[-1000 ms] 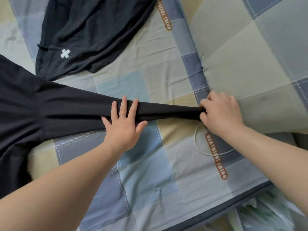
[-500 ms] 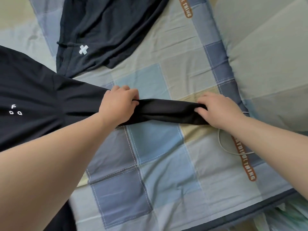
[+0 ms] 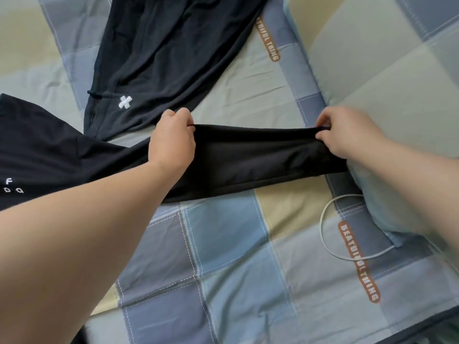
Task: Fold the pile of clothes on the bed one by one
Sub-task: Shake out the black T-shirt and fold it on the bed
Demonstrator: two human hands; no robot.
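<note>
Checked bedsheet [image 3: 223, 256]; two dark garments: black top [image 3: 37, 150], cross-logo garment [image 3: 161, 58]. Left hand [image 3: 171, 142], right hand [image 3: 347, 135] both pinching top's sleeve [image 3: 260, 157].

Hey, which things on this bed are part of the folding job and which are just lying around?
Part of the job: black garment, pinched by the left hand and right hand; dark garment with white cross, waiting behind.
Just lying about: white cable; pillow; checked sheet.

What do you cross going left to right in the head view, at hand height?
lettered black garment body → left hand → black sleeve, gripped by both hands → right hand → checked pillow
</note>
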